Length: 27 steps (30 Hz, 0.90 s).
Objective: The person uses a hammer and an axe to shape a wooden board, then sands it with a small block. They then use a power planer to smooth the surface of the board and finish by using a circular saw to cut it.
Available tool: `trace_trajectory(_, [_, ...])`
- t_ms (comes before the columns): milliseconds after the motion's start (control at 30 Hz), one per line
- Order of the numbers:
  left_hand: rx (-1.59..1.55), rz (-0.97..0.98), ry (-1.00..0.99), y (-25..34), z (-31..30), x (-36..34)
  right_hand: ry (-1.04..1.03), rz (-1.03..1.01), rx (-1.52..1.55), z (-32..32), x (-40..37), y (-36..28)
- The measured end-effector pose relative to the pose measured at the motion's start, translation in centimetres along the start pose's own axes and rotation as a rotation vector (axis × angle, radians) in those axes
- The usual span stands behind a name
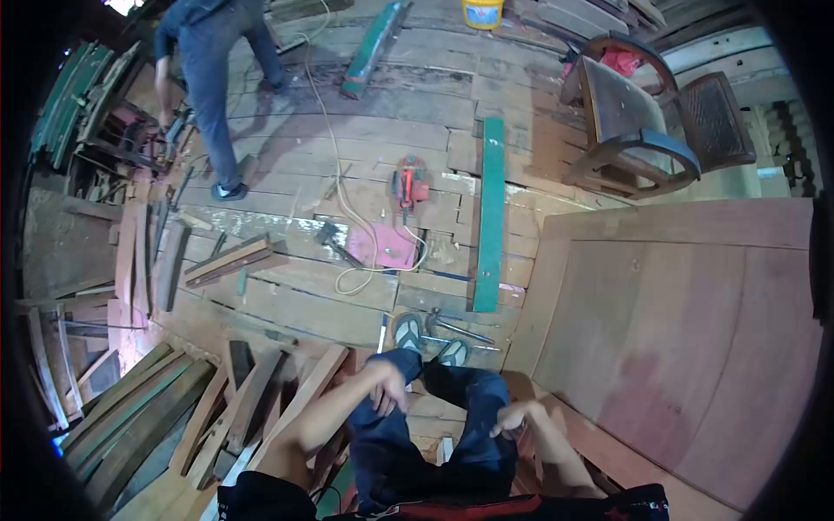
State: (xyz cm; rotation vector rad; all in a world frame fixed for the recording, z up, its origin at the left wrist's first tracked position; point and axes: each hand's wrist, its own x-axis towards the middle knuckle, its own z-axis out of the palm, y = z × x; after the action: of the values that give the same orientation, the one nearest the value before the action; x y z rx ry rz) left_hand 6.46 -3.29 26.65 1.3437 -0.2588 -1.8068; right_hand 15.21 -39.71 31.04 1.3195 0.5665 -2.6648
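My left hand (385, 385) rests over my left knee, its fingers hanging apart with nothing in them. On the other leg lies my right hand (514, 418), its fingers partly curled and too small to read. Just ahead of my shoes, a hammer (460, 328) lies on the plank floor. Farther forward sits a red power sander (407, 184) with a pale cord, near a pink sheet (382, 246). A long green board (491, 217) lies to the right of it.
Another person (213, 78) bends over at the upper left. A wooden chair (638, 122) stands at the upper right, above a large wooden panel (643, 339). Curved timber pieces (148, 417) are piled at the lower left. A yellow bucket (482, 13) is at the top.
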Motion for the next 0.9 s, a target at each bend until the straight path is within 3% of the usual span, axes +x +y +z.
trace_trajectory(33, [0.012,-0.01,0.204,-0.6,-4.4,0.9,0.107,0.019,0.091,-3.6,-0.3,-0.4])
trace_trajectory(67, [0.016,-0.03,0.414,-0.9,-8.5,1.4,0.345,-0.176,0.109,-7.8,1.5,1.1])
trace_trajectory(100, [-0.003,-0.028,0.77,-1.4,-12.0,1.8,0.642,-0.331,0.057,-12.8,3.8,2.3])
trace_trajectory(133, [0.041,-0.047,0.88,-1.6,-15.6,2.2,0.874,-0.319,-0.024,-17.4,3.8,1.4])
trace_trajectory(233, [0.137,-0.154,1.301,-3.6,-21.3,6.3,1.126,-0.354,0.279,-32.8,9.0,-0.7])
trace_trajectory(300, [0.102,-0.211,1.325,-4.4,-23.4,8.6,1.255,-0.404,0.286,-44.9,13.4,-2.9])
trace_trajectory(367, [0.368,-0.308,1.134,-6.4,-25.6,10.9,1.393,-0.505,0.369,-53.5,16.2,-6.8])
trace_trajectory(433, [0.359,-0.304,1.179,-5.0,-27.1,10.2,1.506,-0.628,0.475,-59.9,17.5,-10.8])
trace_trajectory(500, [0.287,-0.28,1.468,-5.5,-29.3,11.2,1.592,-0.764,0.475,-67.9,19.3,-13.7])
trace_trajectory(567, [0.368,-0.458,1.376,-5.4,-30.6,10.1,1.563,-0.939,0.584,-73.2,20.1,-16.5])
trace_trajectory(600, [0.403,-0.539,1.307,-5.3,-30.4,9.7,1.668,-0.925,0.477,-76.0,21.1,-16.9])
trace_trajectory(667, [0.357,-0.455,1.286,-5.2,-29.3,8.2,1.88,-0.89,0.276,-81.0,22.7,-18.0])
trace_trajectory(800, [0.352,-0.404,1.326,-4.8,-28.0,6.6,1.54,-0.882,0.723,-81.0,20.4,-21.1])
trace_trajectory(900, [0.282,-0.432,1.351,-4.9,-27.8,7.3,1.394,-1.055,0.859,-83.1,20.5,-22.0])
